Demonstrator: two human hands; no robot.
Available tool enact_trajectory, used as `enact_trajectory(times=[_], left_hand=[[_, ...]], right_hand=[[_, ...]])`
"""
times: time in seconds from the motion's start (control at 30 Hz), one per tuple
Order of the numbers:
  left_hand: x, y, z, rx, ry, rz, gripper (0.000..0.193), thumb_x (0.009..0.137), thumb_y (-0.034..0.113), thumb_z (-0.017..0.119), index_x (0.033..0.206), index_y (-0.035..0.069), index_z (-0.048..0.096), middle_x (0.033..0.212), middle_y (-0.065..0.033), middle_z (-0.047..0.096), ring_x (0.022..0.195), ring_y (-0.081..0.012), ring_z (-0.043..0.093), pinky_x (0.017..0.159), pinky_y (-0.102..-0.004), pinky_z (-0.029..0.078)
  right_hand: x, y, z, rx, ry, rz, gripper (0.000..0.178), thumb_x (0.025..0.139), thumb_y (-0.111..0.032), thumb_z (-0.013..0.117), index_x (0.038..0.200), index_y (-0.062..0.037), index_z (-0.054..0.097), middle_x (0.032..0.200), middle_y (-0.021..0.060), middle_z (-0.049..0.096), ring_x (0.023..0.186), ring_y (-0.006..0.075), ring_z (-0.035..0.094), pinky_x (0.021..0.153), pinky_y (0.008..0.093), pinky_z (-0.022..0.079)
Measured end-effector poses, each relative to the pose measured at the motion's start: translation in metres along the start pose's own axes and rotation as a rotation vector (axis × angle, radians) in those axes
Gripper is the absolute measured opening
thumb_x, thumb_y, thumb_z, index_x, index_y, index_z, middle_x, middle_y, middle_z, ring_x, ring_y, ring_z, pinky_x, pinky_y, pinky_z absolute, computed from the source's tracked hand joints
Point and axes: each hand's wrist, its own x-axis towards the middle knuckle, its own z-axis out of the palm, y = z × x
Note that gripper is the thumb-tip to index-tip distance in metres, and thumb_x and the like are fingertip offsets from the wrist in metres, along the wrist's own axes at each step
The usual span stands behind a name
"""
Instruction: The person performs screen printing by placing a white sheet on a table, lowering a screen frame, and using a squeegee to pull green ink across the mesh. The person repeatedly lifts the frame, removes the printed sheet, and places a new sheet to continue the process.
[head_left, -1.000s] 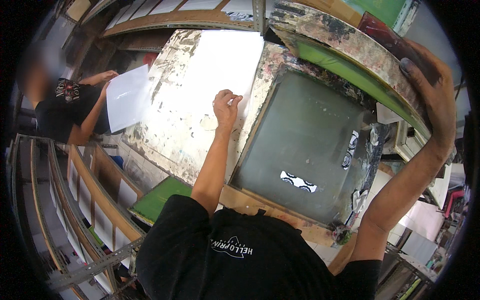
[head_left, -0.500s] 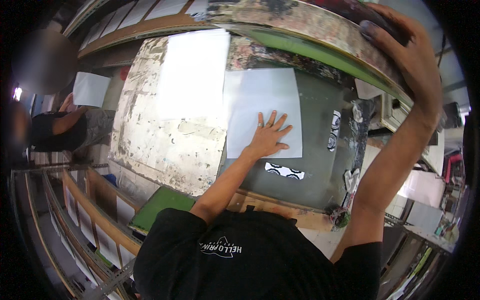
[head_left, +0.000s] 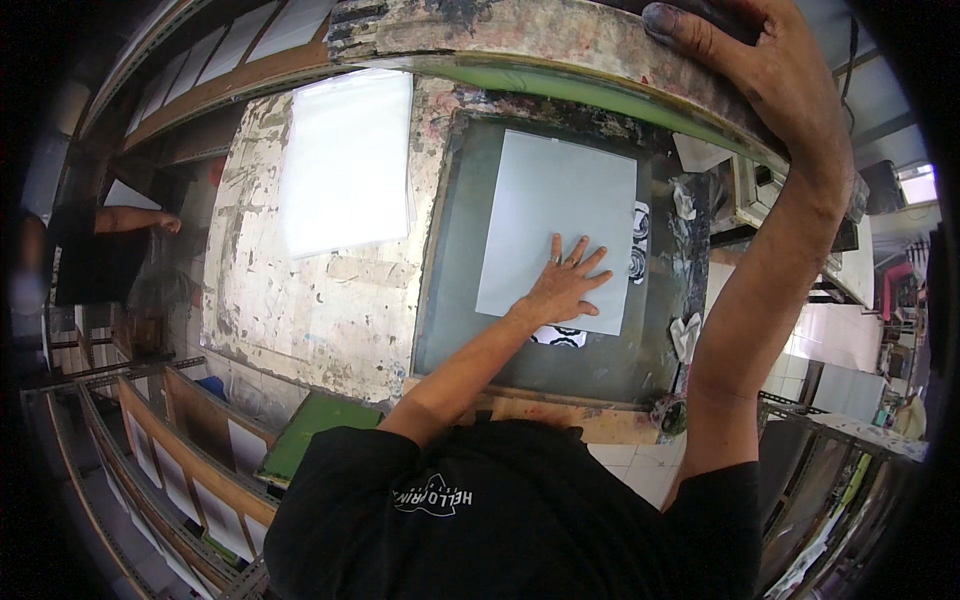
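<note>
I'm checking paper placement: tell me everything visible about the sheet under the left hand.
The sheet is plain, pale grey-white, thin and rectangular, apparently paper. It lies flat on the grey board, turned slightly clockwise. The left hand rests spread on its lower right part. A patterned strip sits at its right edge, another at its lower edge; whether they touch is unclear.

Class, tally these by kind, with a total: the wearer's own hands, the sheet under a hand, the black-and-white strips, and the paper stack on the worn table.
Left hand and right hand: 2
White sheet: 1
Black-and-white strips: 2
Paper stack: 1
Total: 6
</note>
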Motion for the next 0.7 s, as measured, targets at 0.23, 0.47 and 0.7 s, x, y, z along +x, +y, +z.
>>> enact_trajectory(times=[0.23, 0.47, 0.7], left_hand=[[-0.005, 0.004, 0.002, -0.019, 0.022, 0.013, 0.078, 0.078, 0.051, 0.078, 0.147, 0.023, 0.053, 0.167, -0.0098, 0.025, 0.155, -0.0401, 0.012, 0.118, -0.0744, -0.001], [-0.007, 0.006, 0.000, 0.011, -0.011, 0.017, 0.078, 0.080, 0.053, 0.075, 0.148, 0.023, 0.053, 0.167, -0.0088, 0.024, 0.155, -0.0388, 0.012, 0.118, -0.0738, -0.004], [-0.007, 0.005, 0.003, 0.003, -0.002, 0.022, 0.078, 0.079, 0.053, 0.076, 0.147, 0.023, 0.053, 0.167, -0.0078, 0.025, 0.155, -0.0377, 0.012, 0.118, -0.0738, -0.004]], right_hand=[[0.007, 0.013, -0.012, 0.179, -0.155, 0.076, 0.038, 0.082, -0.033, 0.083, 0.103, -0.0020, 0.078, 0.083, 0.0094, 0.077, 0.065, 0.0150, 0.066, 0.070, 0.0299, 0.052], [-0.003, 0.007, -0.002, 0.027, -0.074, -0.011, 0.037, 0.084, -0.034, 0.081, 0.105, -0.0037, 0.078, 0.085, 0.0071, 0.078, 0.065, 0.0142, 0.067, 0.074, 0.0306, 0.052], [0.001, 0.014, -0.007, 0.168, -0.130, 0.056, 0.040, 0.082, -0.034, 0.082, 0.106, -0.0019, 0.078, 0.085, 0.0086, 0.078, 0.066, 0.0152, 0.067, 0.074, 0.0309, 0.053]])
